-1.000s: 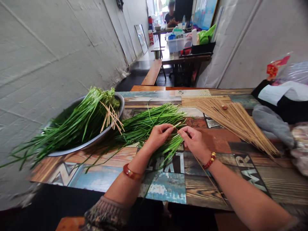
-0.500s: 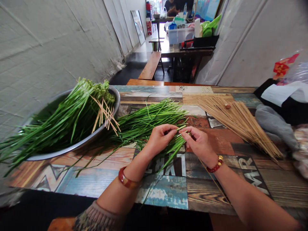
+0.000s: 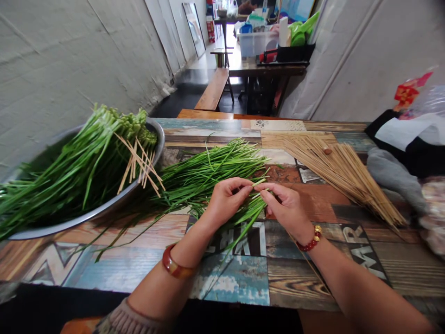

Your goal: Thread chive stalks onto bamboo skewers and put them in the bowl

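Observation:
My left hand (image 3: pixel 227 199) pinches the pale stem ends of a few garlic chives (image 3: pixel 251 211) between thumb and fingertips. Close against it, my right hand (image 3: pixel 287 204) is closed on the same stems and on a thin bamboo skewer (image 3: pixel 314 270), whose length runs down under my right wrist. The skewer's tip is hidden by my fingers. A loose pile of chives (image 3: pixel 219 162) lies just beyond my hands, stems pointing right. On the left, a metal basin (image 3: pixel 160 144) holds a big heap of chives (image 3: pixel 86 157) with several skewers (image 3: pixel 139 162) sticking out of their stem ends.
A fanned bundle of bamboo skewers (image 3: pixel 351 181) lies on the right of the patterned table (image 3: pixel 236 283), a small brown piece (image 3: pixel 327 150) on it. Plastic bags (image 3: pixel 392 178) crowd the right edge. Behind are a bench (image 3: pixel 212 90) and another table with a clear bin (image 3: pixel 255 44).
My fingertips have shifted slightly on the stems and still pinch them close together. The camera view has tilted and moved a little, so the basin appears farther left.

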Demonstrator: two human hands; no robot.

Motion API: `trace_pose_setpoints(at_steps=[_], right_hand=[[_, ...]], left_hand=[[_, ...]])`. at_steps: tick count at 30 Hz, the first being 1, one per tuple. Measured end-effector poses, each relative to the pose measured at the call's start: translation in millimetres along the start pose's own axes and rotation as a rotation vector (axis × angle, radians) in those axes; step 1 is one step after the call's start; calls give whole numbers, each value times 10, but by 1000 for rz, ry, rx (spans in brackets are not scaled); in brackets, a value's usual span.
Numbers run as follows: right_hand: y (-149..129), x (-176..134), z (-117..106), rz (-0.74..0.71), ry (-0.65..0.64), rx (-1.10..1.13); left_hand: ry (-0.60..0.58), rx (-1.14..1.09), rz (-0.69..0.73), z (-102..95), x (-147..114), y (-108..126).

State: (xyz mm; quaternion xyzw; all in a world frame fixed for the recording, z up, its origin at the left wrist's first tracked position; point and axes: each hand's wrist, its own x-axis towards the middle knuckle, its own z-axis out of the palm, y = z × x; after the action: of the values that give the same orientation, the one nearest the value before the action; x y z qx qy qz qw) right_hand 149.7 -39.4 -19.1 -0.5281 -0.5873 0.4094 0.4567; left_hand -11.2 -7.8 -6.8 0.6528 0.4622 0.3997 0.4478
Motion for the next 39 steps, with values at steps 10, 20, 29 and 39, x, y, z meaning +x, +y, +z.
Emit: trace_pose_setpoints(at_steps=[10, 20, 29, 39], right_hand=[[24, -8, -3, 5, 16, 1], [27, -1, -1, 2, 17, -16], [133, 0, 19, -90, 90, -10], [144, -25, 18, -128, 51, -83]], left_hand=[[8, 122, 87, -1, -9, 20], [36, 288, 256, 6, -7, 21], [17, 278, 233, -1, -23, 53], [-18, 208, 153, 28, -30, 36]])
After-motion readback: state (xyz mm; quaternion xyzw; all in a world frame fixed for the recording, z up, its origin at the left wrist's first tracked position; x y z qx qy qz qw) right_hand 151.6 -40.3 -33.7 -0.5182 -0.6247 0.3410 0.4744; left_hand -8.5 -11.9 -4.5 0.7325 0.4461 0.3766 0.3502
